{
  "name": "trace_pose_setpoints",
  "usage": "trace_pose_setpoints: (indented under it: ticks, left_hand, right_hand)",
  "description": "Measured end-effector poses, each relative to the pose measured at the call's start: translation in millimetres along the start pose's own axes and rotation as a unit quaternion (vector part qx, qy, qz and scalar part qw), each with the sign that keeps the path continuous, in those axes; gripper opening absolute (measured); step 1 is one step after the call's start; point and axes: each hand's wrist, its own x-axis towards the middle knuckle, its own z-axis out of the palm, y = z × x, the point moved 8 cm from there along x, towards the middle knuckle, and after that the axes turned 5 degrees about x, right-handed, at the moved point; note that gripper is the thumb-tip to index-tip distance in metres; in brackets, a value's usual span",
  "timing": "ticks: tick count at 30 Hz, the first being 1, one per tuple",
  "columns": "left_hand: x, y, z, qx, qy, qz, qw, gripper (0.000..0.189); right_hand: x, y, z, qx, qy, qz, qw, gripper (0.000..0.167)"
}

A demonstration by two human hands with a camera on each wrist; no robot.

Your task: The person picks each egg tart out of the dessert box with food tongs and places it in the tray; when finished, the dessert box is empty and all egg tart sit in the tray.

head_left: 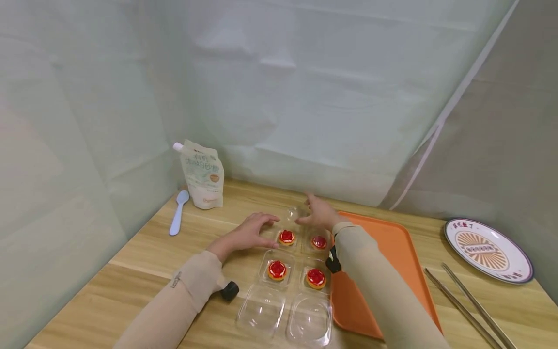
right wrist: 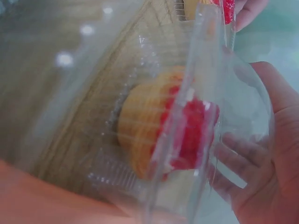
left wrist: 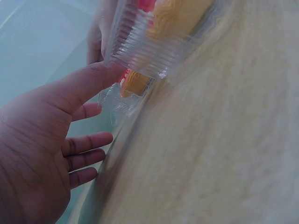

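Note:
My left hand reaches to the left of the far-left clear plastic box, which holds a red-topped tart. In the left wrist view its thumb lies right at a box's ribbed wall, and the other fingers are spread. My right hand is behind the far-right box, fingers apart. In the right wrist view a domed clear lid covers that box's tart, and the fingers show through the dome. Nearer, two more boxes hold red-topped tarts; their clear lids lie folded back toward me.
An orange tray lies under my right forearm. Farther right are a patterned white plate and metal tongs. On the left, a blue spoon lies beside a standing spouted pouch. Fabric walls border the table.

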Motion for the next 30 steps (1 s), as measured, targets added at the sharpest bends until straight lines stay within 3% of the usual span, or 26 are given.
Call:
trace_pose_setpoints:
  ticks: [7,15,30]
  left_hand:
    - [-1.7,2.6,-2.1,-0.004,-0.001,-0.008,1.0000,0.074]
    - [-2.0,2.2,0.6,-0.002,0.001,-0.008,1.0000,0.075]
    - [-2.0,0.5,1.2,-0.004,0.001,-0.009,1.0000,0.074]
  right_hand:
    - [3.4,4.2,4.4,0.001,-0.020,0.011,0.9997,0.081]
    - [6.8,5.9,7.1,0.008,-0.027,0.022,0.9994,0.082]
    - [10.5,5.3,7.9,-0.029,-0.042,0.010,0.9986,0.088]
